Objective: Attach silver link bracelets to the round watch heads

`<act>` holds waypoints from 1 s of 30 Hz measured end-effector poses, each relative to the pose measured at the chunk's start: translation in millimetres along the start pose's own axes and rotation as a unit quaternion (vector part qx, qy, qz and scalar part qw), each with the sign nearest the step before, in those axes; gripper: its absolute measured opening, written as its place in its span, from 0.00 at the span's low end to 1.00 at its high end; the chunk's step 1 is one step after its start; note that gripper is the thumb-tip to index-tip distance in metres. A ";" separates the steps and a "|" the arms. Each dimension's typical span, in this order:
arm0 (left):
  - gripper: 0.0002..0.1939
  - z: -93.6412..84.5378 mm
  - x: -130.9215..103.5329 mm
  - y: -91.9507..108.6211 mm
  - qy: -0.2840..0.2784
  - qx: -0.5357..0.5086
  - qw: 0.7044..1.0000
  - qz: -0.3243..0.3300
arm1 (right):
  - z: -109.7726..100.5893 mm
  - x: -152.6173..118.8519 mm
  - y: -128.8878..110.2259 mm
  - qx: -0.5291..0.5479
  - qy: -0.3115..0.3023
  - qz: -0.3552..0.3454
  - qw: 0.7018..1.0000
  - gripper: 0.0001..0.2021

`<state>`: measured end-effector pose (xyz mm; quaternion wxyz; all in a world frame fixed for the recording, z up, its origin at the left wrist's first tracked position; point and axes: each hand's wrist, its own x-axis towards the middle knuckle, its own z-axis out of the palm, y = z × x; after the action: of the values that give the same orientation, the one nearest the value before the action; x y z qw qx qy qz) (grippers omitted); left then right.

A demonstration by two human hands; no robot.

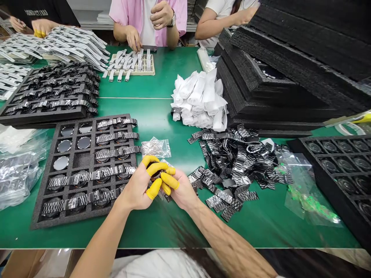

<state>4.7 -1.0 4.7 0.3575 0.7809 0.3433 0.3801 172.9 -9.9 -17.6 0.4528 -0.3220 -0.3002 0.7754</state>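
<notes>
Watch case (156,174), dark and round, is grasped by yellow-covered fingers of both left hand (142,184) and right hand (177,187); "CONDUCT" is printed on a black shirt (37,13).

Green tabletop (156,108) beneath foam trays (43,220), black metal watch bands (232,166), white-wrapped bundles (199,100), clear plastic bags (17,189).

a watch tray (82,159) lies left of the loose straps (240,170), with wrapped bundles (199,98) behind those straps.
</notes>
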 end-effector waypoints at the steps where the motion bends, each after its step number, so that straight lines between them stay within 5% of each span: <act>1: 0.20 0.1 -0.3 -0.2 0.002 -0.010 1.000 0.002 | -0.2 -0.2 -0.1 0.001 -0.004 0.000 1.000 0.22; 22: 0.23 2.3 -3.4 -2.0 -0.003 -0.019 1.000 -0.014 | -3.1 -0.1 -1.4 0.012 0.000 0.010 1.000 0.22; 26: 0.22 -1.6 -3.3 -6.4 0.014 -0.149 0.986 -0.076 | -5.4 -0.2 -2.1 0.012 -0.004 0.010 1.000 0.23; 30: 0.22 -6.3 -4.1 -8.5 0.014 -0.347 0.917 -0.198 | -10.7 5.2 -5.7 0.027 0.020 0.004 0.999 0.25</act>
<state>-4.7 1.9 -0.8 0.6689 0.5185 0.3422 0.4082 182.0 -1.0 -21.0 0.4642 -0.3267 -0.2689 0.7781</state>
